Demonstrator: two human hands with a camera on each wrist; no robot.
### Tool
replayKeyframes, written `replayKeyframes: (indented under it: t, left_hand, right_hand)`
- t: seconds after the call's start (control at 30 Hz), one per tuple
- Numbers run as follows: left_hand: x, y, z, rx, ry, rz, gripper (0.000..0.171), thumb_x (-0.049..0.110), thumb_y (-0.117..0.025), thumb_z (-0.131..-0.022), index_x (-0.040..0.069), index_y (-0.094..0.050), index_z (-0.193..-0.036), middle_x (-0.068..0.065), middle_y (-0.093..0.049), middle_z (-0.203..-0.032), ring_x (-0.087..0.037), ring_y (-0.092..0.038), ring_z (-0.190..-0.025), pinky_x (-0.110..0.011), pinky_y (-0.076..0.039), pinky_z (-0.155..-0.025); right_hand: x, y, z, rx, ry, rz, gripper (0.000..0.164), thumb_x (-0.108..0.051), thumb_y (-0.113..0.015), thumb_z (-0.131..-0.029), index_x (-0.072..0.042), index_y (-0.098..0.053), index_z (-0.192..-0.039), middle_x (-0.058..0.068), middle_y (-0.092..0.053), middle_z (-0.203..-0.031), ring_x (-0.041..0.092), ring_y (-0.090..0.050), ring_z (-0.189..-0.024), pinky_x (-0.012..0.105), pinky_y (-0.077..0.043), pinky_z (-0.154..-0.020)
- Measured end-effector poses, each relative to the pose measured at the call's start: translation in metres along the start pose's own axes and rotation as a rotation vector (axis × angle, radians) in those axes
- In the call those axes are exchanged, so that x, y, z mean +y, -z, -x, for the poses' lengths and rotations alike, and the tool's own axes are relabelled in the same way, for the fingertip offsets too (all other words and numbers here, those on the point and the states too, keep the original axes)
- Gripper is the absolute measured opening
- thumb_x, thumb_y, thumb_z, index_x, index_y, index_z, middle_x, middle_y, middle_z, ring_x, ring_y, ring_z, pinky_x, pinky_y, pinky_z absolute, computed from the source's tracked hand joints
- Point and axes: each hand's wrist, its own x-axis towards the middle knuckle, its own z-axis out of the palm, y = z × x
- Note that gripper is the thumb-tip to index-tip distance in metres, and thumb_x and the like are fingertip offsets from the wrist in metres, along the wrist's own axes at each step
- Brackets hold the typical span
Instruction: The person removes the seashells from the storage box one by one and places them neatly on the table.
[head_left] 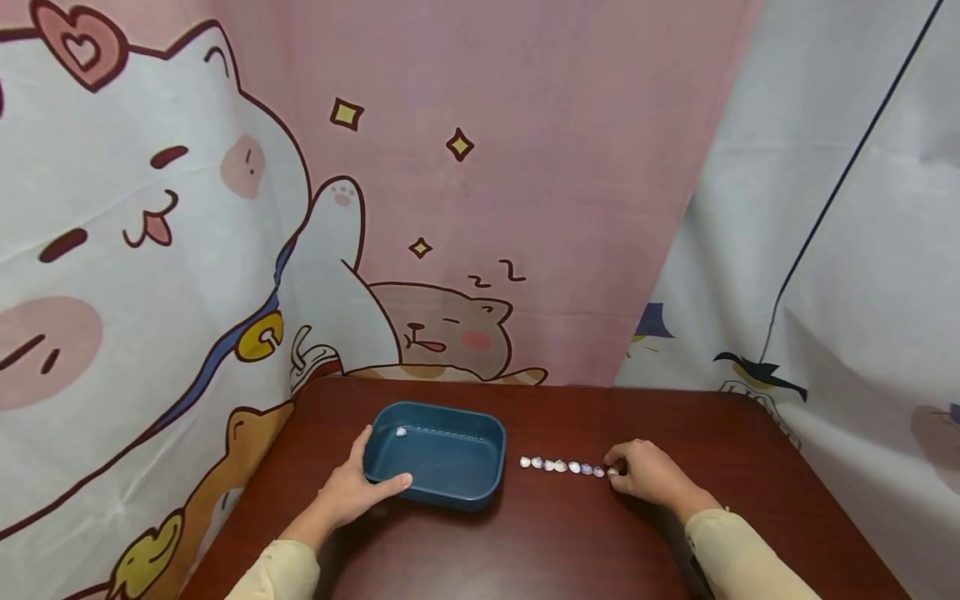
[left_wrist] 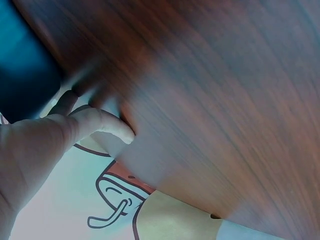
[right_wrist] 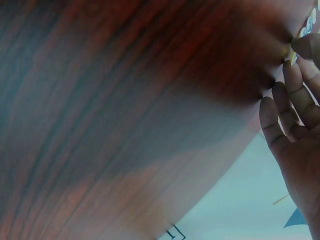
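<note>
In the head view a dark blue rectangular tray [head_left: 457, 500] stands on the table, with one small whitish shell [head_left: 401, 432] near its far left corner. My left hand [head_left: 351, 486] holds the tray at its left side, fingers along the outer wall and thumb over the front rim. To the tray's right, several small shells [head_left: 560, 466], white to purplish, form a straight row. At the row's right end my right hand [head_left: 651, 472] pinches another small shell [right_wrist: 293, 57] between thumb and fingertips, close to the tabletop. Most of that shell is hidden by the fingers.
The reddish-brown wooden table [head_left: 540, 542] has rounded far corners. A pink and white cartoon curtain [head_left: 570, 208] hangs right behind it and along both sides. Bare wood shows in front of the row of shells.
</note>
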Motion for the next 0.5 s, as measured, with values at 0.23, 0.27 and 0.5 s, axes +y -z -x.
replayKeyframes:
  t: [0.23, 0.27, 0.5]
  left_hand:
    - [0.0018, 0.0020, 0.0023, 0.006, -0.004, -0.005, 0.128, 0.074, -0.079, -0.080, 0.019, -0.007, -0.172, -0.035, -0.048, -0.158, -0.053, -0.060, -0.131, -0.077, -0.049, -0.102]
    - [0.0018, 0.0019, 0.0023, 0.006, -0.003, -0.003, 0.129, 0.074, -0.079, -0.080, 0.019, -0.007, -0.172, -0.034, -0.048, -0.158, -0.053, -0.059, -0.132, -0.078, -0.049, -0.102]
    - [0.0017, 0.0014, 0.0016, 0.008, -0.001, 0.009, 0.129, 0.074, -0.079, -0.080, 0.019, -0.008, -0.172, -0.034, -0.049, -0.158, -0.053, -0.060, -0.131, -0.078, -0.049, -0.101]
  right_hand:
    - [-0.0043, 0.0011, -0.0003, 0.006, 0.005, -0.027, 0.011, -0.013, -0.085, -0.085, -0.012, -0.080, -0.096, -0.005, -0.077, -0.090, 0.008, -0.066, -0.079, 0.033, -0.058, -0.071]
    - [-0.0047, 0.0016, -0.0003, 0.003, 0.005, -0.032, 0.012, -0.013, -0.085, -0.085, -0.011, -0.080, -0.096, -0.004, -0.077, -0.090, 0.008, -0.066, -0.079, 0.033, -0.058, -0.071]
    - [-0.0037, 0.0018, -0.0008, -0.005, 0.011, -0.037, 0.014, -0.013, -0.087, -0.084, -0.011, -0.081, -0.096, -0.004, -0.078, -0.092, 0.009, -0.068, -0.081, 0.034, -0.059, -0.072]
